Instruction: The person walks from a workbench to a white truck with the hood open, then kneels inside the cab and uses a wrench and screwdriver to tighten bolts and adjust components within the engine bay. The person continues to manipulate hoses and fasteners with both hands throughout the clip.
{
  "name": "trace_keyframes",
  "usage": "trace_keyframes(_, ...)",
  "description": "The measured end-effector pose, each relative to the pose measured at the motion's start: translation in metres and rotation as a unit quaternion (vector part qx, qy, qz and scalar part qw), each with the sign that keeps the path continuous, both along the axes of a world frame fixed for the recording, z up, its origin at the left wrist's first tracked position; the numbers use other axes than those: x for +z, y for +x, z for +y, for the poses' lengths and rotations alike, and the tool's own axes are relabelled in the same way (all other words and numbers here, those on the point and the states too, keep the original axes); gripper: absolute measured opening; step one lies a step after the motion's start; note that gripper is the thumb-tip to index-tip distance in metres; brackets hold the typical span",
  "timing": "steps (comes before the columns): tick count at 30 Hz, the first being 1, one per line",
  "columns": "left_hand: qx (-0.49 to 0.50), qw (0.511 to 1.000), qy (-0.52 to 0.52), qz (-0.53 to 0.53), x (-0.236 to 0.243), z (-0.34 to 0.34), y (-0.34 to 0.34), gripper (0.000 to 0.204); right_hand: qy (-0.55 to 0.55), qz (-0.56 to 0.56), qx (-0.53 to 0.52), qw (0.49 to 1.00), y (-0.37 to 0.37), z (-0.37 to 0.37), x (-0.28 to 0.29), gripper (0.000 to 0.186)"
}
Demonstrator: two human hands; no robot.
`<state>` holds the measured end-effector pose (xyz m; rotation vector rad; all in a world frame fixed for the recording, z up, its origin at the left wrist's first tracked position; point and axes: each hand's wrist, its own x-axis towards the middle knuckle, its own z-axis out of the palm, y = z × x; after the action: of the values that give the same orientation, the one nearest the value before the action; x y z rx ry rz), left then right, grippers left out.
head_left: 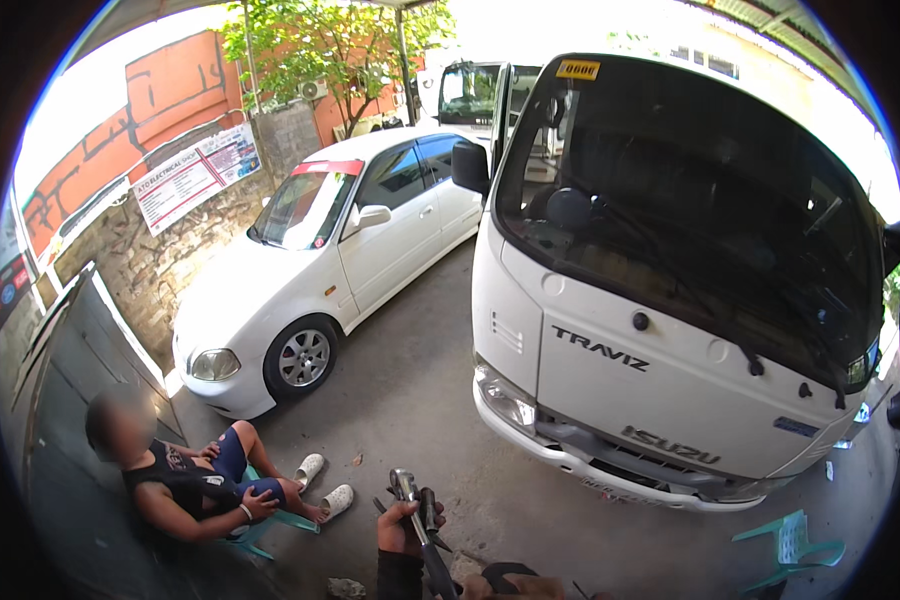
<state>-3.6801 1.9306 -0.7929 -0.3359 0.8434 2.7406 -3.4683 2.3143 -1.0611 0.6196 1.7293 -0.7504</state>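
My left hand [398, 530], at the end of a dark sleeve, is closed around a ratchet wrench [406, 487] near the lower middle. The wrench has a shiny metal head pointing away from me, and its dark handle slants down to the lower right. Beside it, in or against the same fingers, is a black-handled tool [428, 508] whose kind I cannot make out. Bare skin and a dark patch show at the bottom edge right of the wrench; they may be my right hand or a leg, and no fingers can be told apart there.
A white truck [590, 400] faces me on the right, and a white car [390, 265] stands at its left. A person [185, 495] sits at the lower left on a green plastic seat [295, 520]. At the lower right is a green plastic chair [792, 540]. A dark metal gate [95, 370] borders the left.
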Motion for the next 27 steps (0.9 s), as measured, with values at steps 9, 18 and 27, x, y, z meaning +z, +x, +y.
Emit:
trace_keyframes(9,-0.073,0.995,0.034,-0.063,-0.06,-0.105,-0.342,0.027,-0.082,0.131,0.031,0.988,-0.431,-0.127,-0.007,0.039)
trace_keyframes(18,-0.194,0.979,0.007,-0.066,-0.118,-0.107,-0.763,0.028,0.033,0.044,-0.123,0.991,-0.721,-0.176,-0.101,0.047)
trace_keyframes(27,-0.26,0.965,0.012,-0.028,-0.15,-0.048,-1.142,0.032,0.05,0.036,-0.245,0.967,-1.022,-0.173,-0.135,0.048)
